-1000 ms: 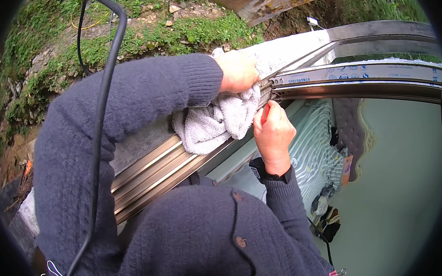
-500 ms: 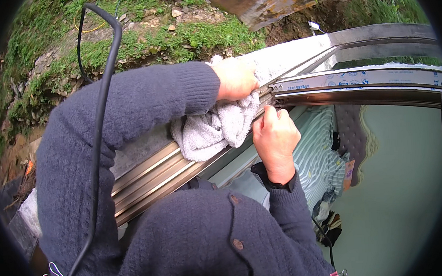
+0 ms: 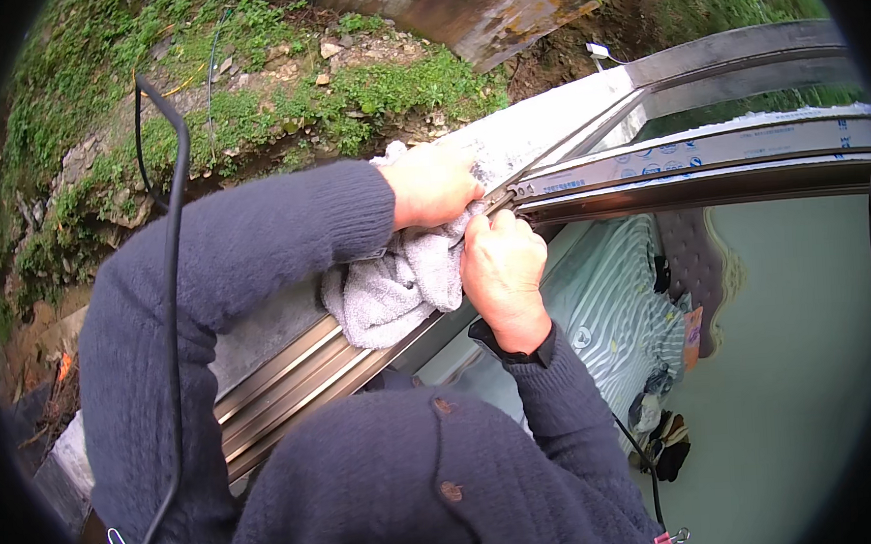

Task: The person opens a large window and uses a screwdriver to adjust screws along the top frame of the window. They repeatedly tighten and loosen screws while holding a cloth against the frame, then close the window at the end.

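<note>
A grey towel [image 3: 387, 292] lies bunched over the bronze-coloured sliding-window track [image 3: 298, 378]. From the left, my left hand [image 3: 434, 183] reaches across the sill, its fingers closed on the upper part of the towel. Against the towel's right edge, my right hand [image 3: 505, 278] is closed in a fist with the thumb side up. It sits at the track's far end, close to the corner of the window sash frame [image 3: 598, 178]. Its fingertips are turned away, so whatever they grip is hidden.
Outside, a white ledge [image 3: 565, 112] runs beside the track, above a weedy, rocky slope [image 3: 347, 94]. Indoors on the right are a bed with striped bedding [image 3: 609, 302] and a tufted headboard [image 3: 685, 249]. A black cable [image 3: 175, 286] hangs in front of my left arm.
My right hand has moved left and slightly down, from the frame corner to the towel's edge. My left hand and the towel have shifted a little left and down, along with the whole view.
</note>
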